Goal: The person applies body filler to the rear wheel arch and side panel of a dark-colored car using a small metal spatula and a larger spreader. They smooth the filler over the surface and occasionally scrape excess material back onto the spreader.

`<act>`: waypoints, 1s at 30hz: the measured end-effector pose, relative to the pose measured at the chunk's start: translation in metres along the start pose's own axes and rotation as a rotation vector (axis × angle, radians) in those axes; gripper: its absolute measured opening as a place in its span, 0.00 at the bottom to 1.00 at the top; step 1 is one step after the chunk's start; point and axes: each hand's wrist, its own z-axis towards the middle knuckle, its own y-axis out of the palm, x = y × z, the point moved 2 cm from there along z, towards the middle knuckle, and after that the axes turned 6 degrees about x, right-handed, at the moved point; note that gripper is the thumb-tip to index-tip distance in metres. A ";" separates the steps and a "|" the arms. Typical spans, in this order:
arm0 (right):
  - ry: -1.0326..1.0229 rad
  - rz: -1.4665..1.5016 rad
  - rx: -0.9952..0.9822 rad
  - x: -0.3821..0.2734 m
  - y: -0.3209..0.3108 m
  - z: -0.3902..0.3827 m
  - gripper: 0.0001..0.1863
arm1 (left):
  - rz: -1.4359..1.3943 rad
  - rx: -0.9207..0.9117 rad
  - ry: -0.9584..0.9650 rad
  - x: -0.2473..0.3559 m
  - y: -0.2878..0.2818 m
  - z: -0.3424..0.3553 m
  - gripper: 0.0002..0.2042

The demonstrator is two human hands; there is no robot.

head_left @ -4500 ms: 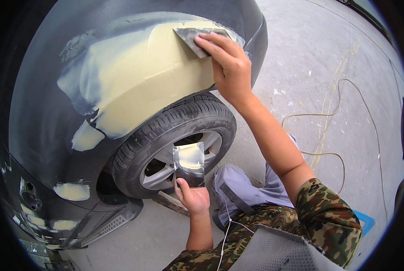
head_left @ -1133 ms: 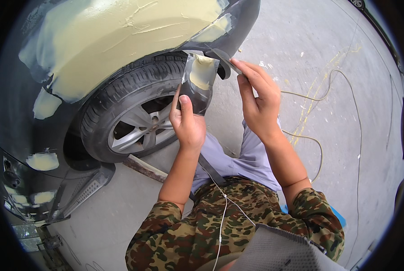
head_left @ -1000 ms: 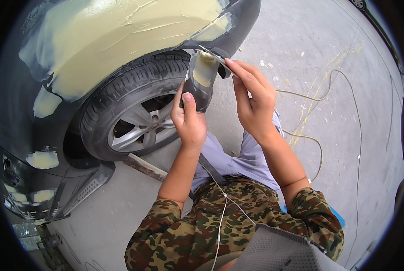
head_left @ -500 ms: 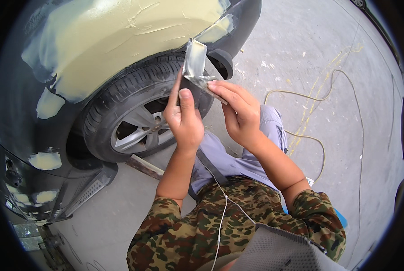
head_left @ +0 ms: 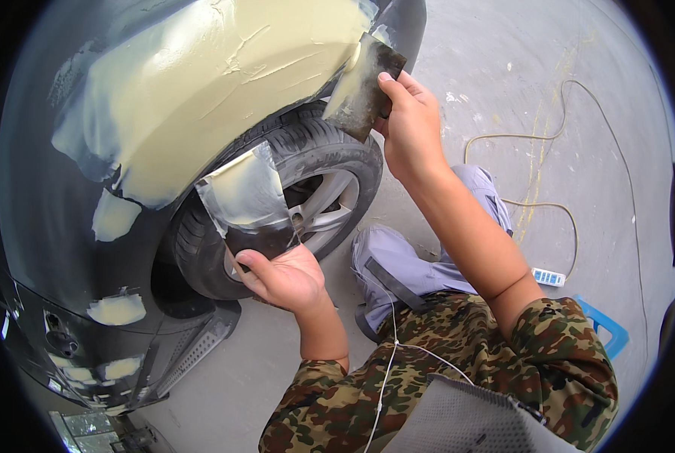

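Note:
My left hand [head_left: 288,279] grips a broad, flat putty spreader [head_left: 248,189] with its thumb on the dark end. Cream filler coats the spreader's upper part, which is held in front of the tyre [head_left: 322,136]. Farther up and to the right, my right hand [head_left: 413,128] pinches a second putty spreader [head_left: 360,94], dark and smeared with filler. It overlaps the right end of the filler-covered wheel arch [head_left: 179,90]; whether it touches the panel I cannot tell. That filler is a wide cream layer with ridges on the dark car body.
Smaller filler patches mark the body at left [head_left: 117,219] and lower left [head_left: 118,309]. A cable [head_left: 515,136] curls across the grey floor [head_left: 465,75] to a white-and-blue power strip [head_left: 548,277]. Beside my right elbow is a blue plastic object [head_left: 613,332], partly hidden.
The two spreaders, together before, are now apart. My right hand has moved up toward the wheel arch with one; my left has lowered and turned the other. The view has shifted too.

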 end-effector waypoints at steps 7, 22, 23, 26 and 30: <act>-0.015 -0.066 0.126 -0.002 0.024 -0.010 0.14 | -0.155 -0.169 -0.046 -0.014 -0.025 0.011 0.27; -0.073 -0.229 0.183 -0.005 0.059 -0.009 0.16 | -0.413 -0.205 -0.157 -0.021 -0.049 0.026 0.27; -0.084 -0.250 0.150 -0.006 0.063 -0.007 0.17 | -0.337 -0.184 -0.143 -0.021 -0.050 0.026 0.27; -0.153 -0.299 0.109 -0.008 0.073 -0.003 0.18 | -0.432 -0.227 -0.182 -0.019 -0.052 0.024 0.27; -0.165 -0.368 -0.002 -0.003 0.085 -0.014 0.21 | -0.374 -0.191 -0.213 -0.015 -0.055 0.022 0.28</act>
